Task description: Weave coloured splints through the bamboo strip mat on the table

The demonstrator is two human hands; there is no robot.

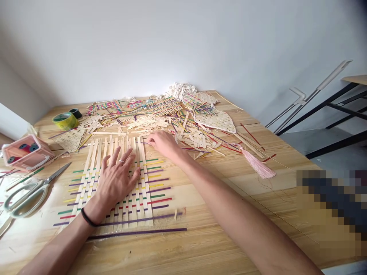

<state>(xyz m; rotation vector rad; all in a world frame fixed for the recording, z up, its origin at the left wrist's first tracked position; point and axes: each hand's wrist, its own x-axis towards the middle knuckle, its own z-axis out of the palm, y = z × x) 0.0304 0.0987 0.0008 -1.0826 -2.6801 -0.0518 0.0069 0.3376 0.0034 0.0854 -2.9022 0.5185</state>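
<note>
A half-woven mat [91, 176] of pale upright strips, crossed by green, yellow, purple and red strips, lies on the table. My left hand [116, 179] rests flat on it, fingers spread, a ring on one finger and a black band at the wrist. At the mat's top right corner my right hand [162, 144] is pinched on the end of a thin purple strip [145, 143]. That strip runs in among the upper ends of the pale strips. Along the bottom edge lies another purple strip [155, 231], with clear tape near it.
Scissors [37, 191] and a pink basket of thread spools [27, 154] stand left. Yellow tape [65, 121] sits at the back left. Behind the mat are loose strips [149, 123], woven pieces [163, 106] and a woven fan [216, 120] with a pink tassel [258, 163].
</note>
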